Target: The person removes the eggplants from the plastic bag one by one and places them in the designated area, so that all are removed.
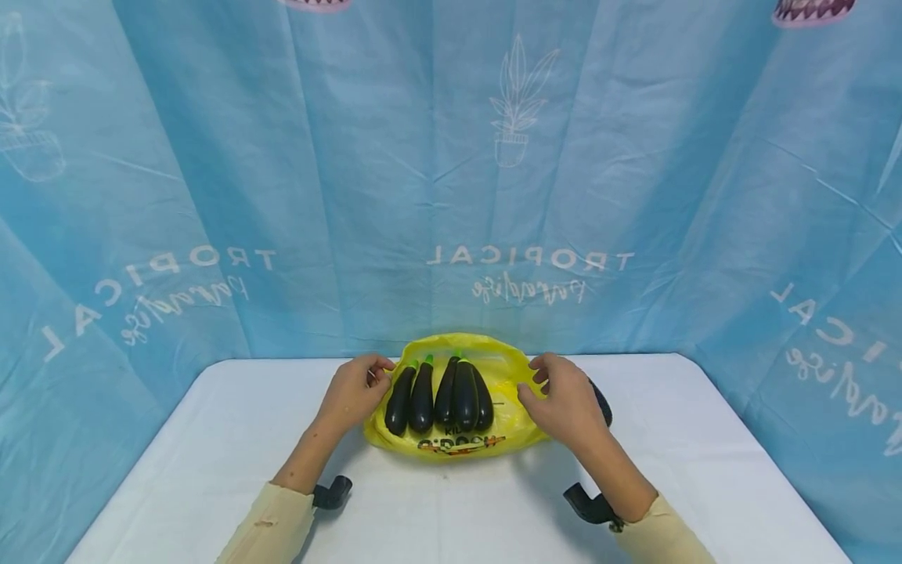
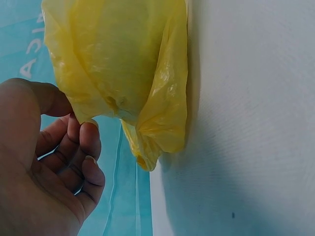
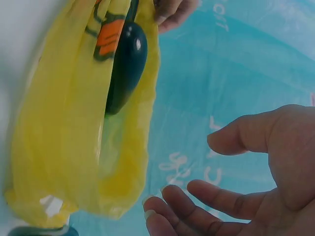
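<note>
A yellow plastic bag [image 1: 517, 384] lies on the table with its mouth spread wide. Several dark eggplants [image 1: 421, 401] with green stem ends rest side by side in it, more to the left. At the bag's left edge, my left hand [image 1: 355, 393] pinches the plastic between thumb and fingers; the left wrist view shows the gripped rim of the bag [image 2: 113, 59]. My right hand [image 1: 569, 406] is held by the bag's right side, fingers spread and apart from the plastic in the right wrist view. Another eggplant [image 1: 601, 403] lies outside the bag, partly hidden behind the right hand.
A white-covered table [image 1: 451, 517] extends around the bag. Blue printed curtains [image 1: 373, 196] hang behind it and on both sides. Black wrist mounts [image 1: 590, 505] stick out inward from both forearms, low over the table.
</note>
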The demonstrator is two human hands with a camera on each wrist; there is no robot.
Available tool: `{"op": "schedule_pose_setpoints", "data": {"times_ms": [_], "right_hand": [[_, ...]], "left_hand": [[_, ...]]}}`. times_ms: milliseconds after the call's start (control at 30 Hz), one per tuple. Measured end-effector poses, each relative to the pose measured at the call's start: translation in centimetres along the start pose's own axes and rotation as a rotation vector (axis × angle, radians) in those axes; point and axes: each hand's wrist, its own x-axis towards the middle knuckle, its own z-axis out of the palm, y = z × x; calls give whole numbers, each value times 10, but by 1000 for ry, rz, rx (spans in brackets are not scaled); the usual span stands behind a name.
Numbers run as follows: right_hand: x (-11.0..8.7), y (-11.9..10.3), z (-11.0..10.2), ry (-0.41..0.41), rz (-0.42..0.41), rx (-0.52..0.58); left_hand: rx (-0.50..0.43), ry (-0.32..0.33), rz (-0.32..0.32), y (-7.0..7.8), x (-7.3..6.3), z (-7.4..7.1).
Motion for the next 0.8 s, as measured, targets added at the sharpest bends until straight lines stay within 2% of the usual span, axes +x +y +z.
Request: {"op": "schedule_pose_setpoints", "data": {"times_ms": [167, 400, 533, 800], "right_hand": [[0, -13, 11, -18, -30, 23], [-2, -25, 31, -99, -84, 88], [-1, -32, 42, -115, -105, 61], [7, -40, 60, -159, -47, -15]], "left_hand": [[1, 1, 9, 2, 1, -2], [1, -5, 15, 2, 0, -1], [2, -2, 23, 1, 0, -1], [-7, 2, 7, 2, -1, 0]]}}
